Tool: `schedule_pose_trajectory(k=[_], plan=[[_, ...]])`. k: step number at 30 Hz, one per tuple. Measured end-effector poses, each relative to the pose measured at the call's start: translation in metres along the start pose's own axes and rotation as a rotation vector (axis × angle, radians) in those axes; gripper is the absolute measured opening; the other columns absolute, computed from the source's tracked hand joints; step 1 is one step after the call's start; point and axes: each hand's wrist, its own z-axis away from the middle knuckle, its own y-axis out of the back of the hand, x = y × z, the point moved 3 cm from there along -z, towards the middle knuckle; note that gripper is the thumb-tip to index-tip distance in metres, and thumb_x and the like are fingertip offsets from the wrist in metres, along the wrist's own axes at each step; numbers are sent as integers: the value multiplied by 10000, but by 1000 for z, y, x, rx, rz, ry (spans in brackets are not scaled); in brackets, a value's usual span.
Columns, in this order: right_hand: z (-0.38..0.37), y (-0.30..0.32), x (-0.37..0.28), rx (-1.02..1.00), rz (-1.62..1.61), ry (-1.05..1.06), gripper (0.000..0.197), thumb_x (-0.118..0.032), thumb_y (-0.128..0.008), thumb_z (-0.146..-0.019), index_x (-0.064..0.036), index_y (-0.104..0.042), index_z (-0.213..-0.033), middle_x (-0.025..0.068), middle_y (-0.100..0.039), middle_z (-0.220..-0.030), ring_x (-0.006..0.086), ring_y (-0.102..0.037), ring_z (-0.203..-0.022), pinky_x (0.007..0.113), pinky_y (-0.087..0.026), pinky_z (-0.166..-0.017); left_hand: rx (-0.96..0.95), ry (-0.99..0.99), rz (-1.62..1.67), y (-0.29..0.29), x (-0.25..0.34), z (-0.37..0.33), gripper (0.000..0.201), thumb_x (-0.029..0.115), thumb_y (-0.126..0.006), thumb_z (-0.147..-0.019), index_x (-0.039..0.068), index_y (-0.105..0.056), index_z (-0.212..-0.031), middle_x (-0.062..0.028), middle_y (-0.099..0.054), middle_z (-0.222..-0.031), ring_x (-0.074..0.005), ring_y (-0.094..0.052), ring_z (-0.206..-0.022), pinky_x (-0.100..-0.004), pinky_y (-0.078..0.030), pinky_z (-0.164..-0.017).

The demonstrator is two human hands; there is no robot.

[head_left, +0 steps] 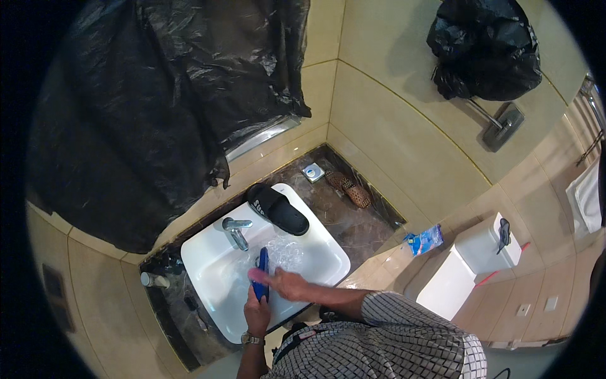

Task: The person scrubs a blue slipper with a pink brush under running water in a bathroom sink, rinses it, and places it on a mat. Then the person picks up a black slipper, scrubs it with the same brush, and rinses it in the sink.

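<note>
My left hand point(257, 311), with a watch on its wrist, grips the lower end of a narrow blue slipper point(263, 292) over the sink point(329, 260). Only the slipper's edge shows, so its shape is partly hidden. My right hand point(289, 284) is closed around a pink rounded thing point(256, 275), smeared by motion, which lies against the slipper; its kind is unclear. Beneath them, clear rippling water fills part of the white basin. The chrome faucet point(237, 234) stands just beyond. A black slide sandal point(281, 211) rests across the basin's far right rim.
On the dark stone counter point(328, 215) sit brown perforated footwear point(349, 189), a small blue-and-white box point(312, 172) and, at far left, a lidded jar point(154, 280). A white toilet point(442, 284) and a blue package point(424, 240) are to the right. Black plastic point(164, 95) covers the wall ahead.
</note>
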Motion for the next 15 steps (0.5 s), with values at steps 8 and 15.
schedule_pose_trajectory(k=[8, 15], plan=[[-9, 9, 23, -2, 45, -172, 950, -26, -559, -894, -470, -168, -1637, 267, -589, -1124, 446, -676, -914, 529, -583, -795, 11, -122, 123, 5, -18, 8, 563, 147, -638, -963, -14, -480, -1478, -321, -681, -1147, -487, -687, -939, -538, -562, -777], [-43, -9, 68, 78, 111, -371, 547, -251, -547, -1035, -297, -408, -1562, 300, -599, -1203, 440, -684, -1054, 524, -570, -911, -42, 2, 4, 32, -29, 25, 583, 137, -679, -939, 19, -494, -1479, -284, -698, -1169, -441, -707, -966, -507, -574, -814]])
